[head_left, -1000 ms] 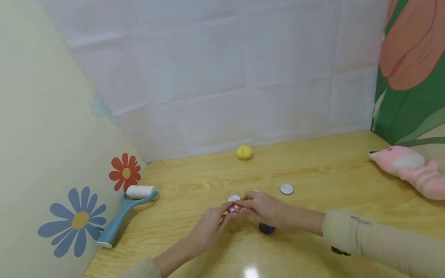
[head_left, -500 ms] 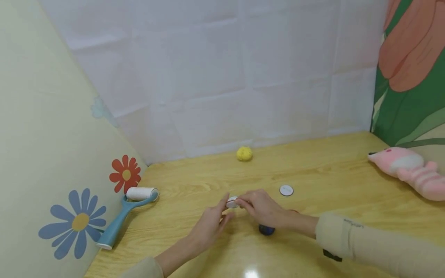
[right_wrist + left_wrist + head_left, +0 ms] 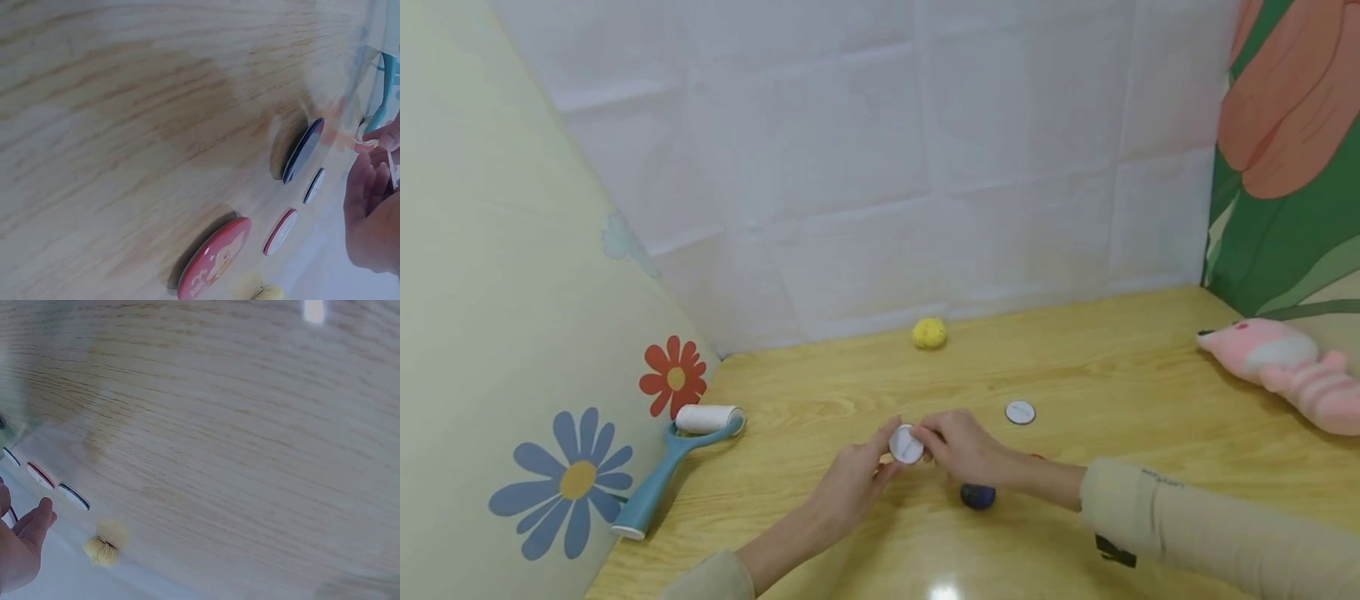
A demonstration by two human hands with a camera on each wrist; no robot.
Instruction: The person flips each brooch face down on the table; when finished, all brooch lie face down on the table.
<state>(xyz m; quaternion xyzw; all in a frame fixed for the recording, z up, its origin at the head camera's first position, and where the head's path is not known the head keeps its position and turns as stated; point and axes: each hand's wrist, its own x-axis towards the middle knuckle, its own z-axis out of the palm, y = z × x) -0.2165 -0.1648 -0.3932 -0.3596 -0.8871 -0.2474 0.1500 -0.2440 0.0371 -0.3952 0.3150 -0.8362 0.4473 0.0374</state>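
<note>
Both hands hold one round pin badge [image 3: 906, 444] between them, its white back with a pin facing up in the head view. My left hand [image 3: 847, 487] pinches its left rim with thumb and fingers. On the opposite rim, the thumb and fingers of my right hand [image 3: 966, 450] grip it. Just below the right hand lies a dark blue badge [image 3: 978, 497]. In the right wrist view, a red badge [image 3: 215, 259] with a cartoon picture lies picture side up, with two white-backed badges, one red-rimmed [image 3: 280, 232] and one dark-rimmed [image 3: 314, 186], farther off.
Another white-backed badge [image 3: 1020, 412] lies beyond the right hand. A yellow ball [image 3: 929, 333] sits near the back wall. A blue-handled lint roller [image 3: 677, 462] leans at the left, and a pink plush toy [image 3: 1285, 371] lies at the right edge.
The held badge has been turned over: its red patterned face showed a second ago, then it stood nearly edge-on, and now its white back shows. Both hands stay in about the same place.
</note>
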